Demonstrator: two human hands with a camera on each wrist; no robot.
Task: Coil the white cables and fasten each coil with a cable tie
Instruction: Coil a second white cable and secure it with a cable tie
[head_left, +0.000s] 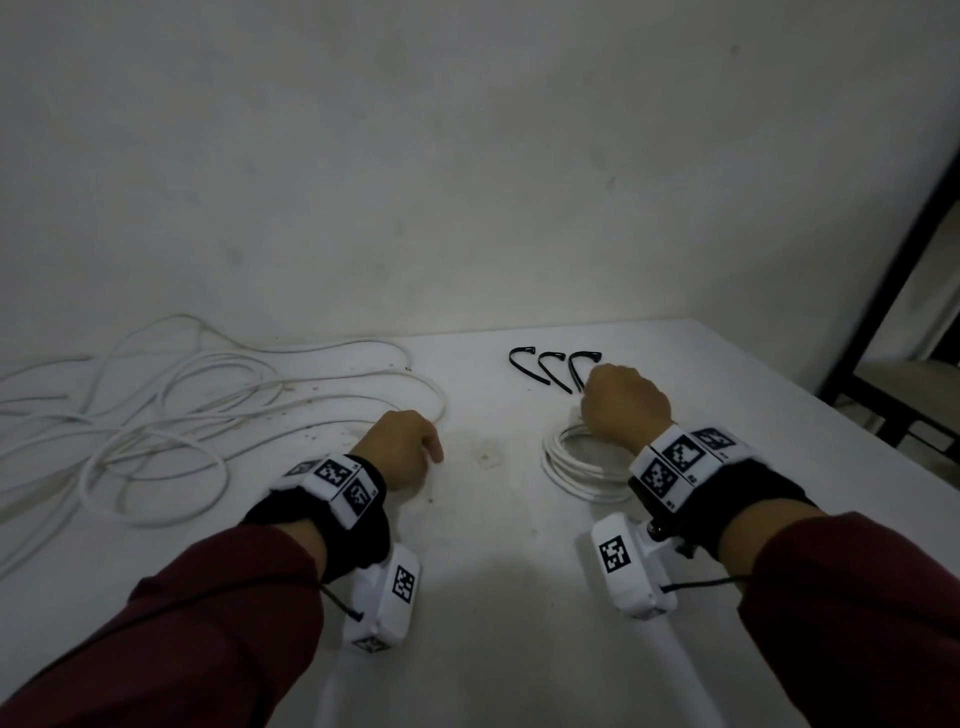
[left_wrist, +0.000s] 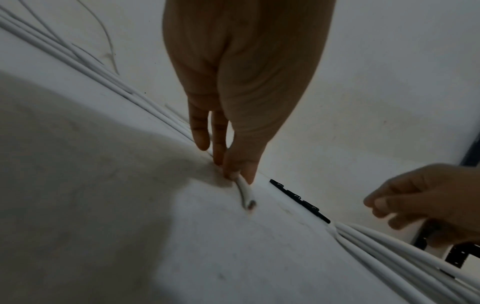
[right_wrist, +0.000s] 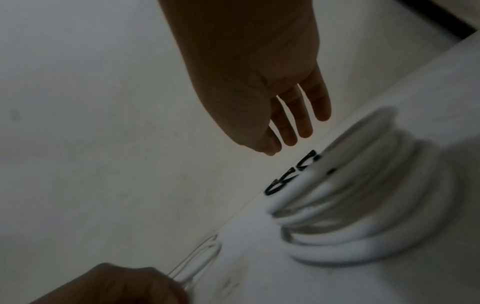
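Lowest in frame, maroon sleeves (head_left: 218, 613) lead up to both hands. Left hand (head_left: 400, 447) pinches the loose white cable (head_left: 171, 415) end at centre; right hand (head_left: 626, 402), fingers slack and empty, hovers above the coiled cable (head_left: 576, 467). Beyond, three black cable ties (head_left: 550, 366) lie mid-frame.

right hand (right_wrist: 262, 86) above coiled cable (right_wrist: 363, 216)

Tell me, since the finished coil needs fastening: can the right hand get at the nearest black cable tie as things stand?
Probably yes. The right hand hovers open above the coil, holding nothing, and the nearest cable tie lies uncovered on the table just past its fingers.
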